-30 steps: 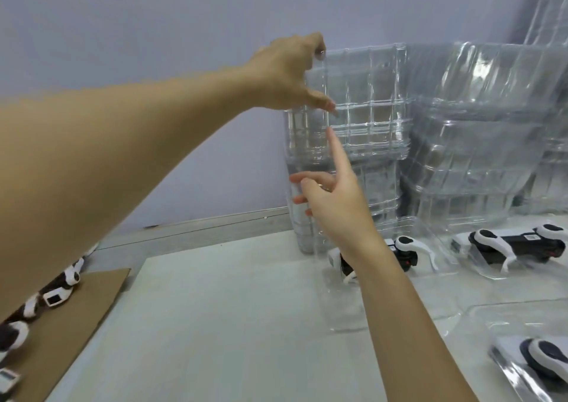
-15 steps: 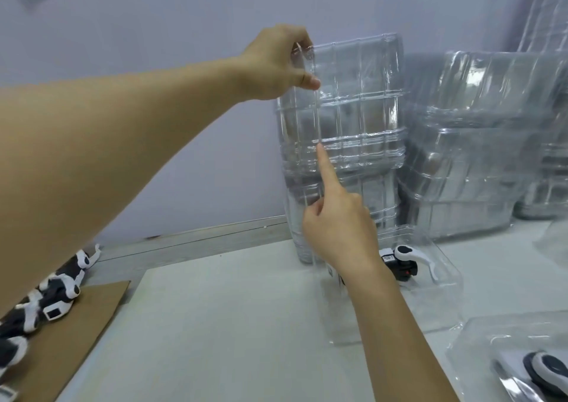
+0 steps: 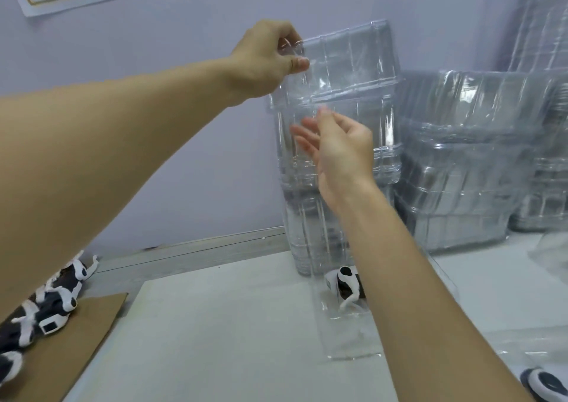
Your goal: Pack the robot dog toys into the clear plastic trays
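- Head view is showing left hand (image 3: 267, 60) pinching the top-left corner of a clear plastic tray (image 3: 347, 60), thumb in front, fingers curling behind the rim.
- Tray is standing raised above the tall stack of trays (image 3: 310, 217) against the wall; it is see-through, ribbed with vertical grooves, glare streaking across it.
- Right hand (image 3: 341, 152) is hanging loosely spread in front of the stack just below the held tray, fingers apart, gripping nothing; whether fingertips are touching plastic, cannot tell.
- Second, wider pile of trays (image 3: 461, 161) is sitting to the right of the tall stack, also by the wall.
- One robot dog toy (image 3: 347, 284), black with white shells, is lying in an open tray (image 3: 347, 334) on the white table (image 3: 215, 340) at the foot of the stack, partly hidden by the right forearm.
- Several loose dog toys (image 3: 46, 306), black and white, are lying heaped at far left, partly on a brown cardboard sheet (image 3: 83, 340).
- Another toy (image 3: 544, 384) is showing at the bottom-right corner, cut off by the edge.
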The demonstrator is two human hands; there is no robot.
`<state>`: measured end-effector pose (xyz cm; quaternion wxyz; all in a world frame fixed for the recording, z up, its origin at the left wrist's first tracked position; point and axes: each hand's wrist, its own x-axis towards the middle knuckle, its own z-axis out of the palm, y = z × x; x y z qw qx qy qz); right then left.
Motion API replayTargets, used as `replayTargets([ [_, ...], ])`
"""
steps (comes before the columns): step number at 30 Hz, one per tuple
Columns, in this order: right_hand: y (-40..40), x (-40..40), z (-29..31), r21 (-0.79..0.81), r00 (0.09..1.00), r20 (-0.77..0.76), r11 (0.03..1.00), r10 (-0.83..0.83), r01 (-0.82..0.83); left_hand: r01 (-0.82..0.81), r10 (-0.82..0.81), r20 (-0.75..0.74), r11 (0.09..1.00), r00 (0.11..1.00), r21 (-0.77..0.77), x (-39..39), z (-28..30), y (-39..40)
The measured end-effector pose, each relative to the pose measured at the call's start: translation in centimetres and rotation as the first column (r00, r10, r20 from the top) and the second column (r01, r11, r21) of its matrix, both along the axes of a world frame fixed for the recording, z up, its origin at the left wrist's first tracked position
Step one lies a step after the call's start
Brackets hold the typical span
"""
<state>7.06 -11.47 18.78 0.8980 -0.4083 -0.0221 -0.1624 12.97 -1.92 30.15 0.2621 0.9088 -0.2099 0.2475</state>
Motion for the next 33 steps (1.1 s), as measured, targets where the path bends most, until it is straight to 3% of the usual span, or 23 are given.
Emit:
replayTargets([
  [7, -0.1, 2.1, 1.8, 0.035, 0.996, 0.071, 0.997, 0.062, -0.065, 0.031, -0.031, -0.002, 0.999, 1.000, -0.017, -1.0, 0.8, 1.1],
  [15, -0.3, 2.4, 0.9, 0.047, 0.991, 0.100, 0.994, 0.088, -0.094, 0.047, -0.068, -0.110, 0.982, 0.992, -0.181, -0.9, 1.0, 1.7],
  [20, -0.4, 2.3, 0.8, -0.006, 0.996, 0.074, 0.999, 0.040, -0.040, 0.053, -0.076, -0.097, 0.972, 0.992, -0.229, -0.9, 1.2, 1.9],
  [26, -0.6, 2.0, 1.0, -0.037, 0.998, 0.047, 0.999, -0.029, 0.031, 0.003, 0.025, 0.082, 0.945, 0.996, -0.326, -1.3, 2.2, 2.1],
  [29, -1.0, 1.9, 1.3, 0.000, 1.000, 0.020, 1.000, -0.020, 0.020, -0.073, 0.168, 0.219, 0.919, 0.961, -0.387, -1.5, 3.0, 2.8],
  [33, -1.6, 1.8, 1.9, 0.035, 1.000, -0.026, 0.999, -0.010, 0.011, -0.093, 0.238, 0.328, 0.911, 0.914, -0.402, -2.8, 2.9, 3.8],
])
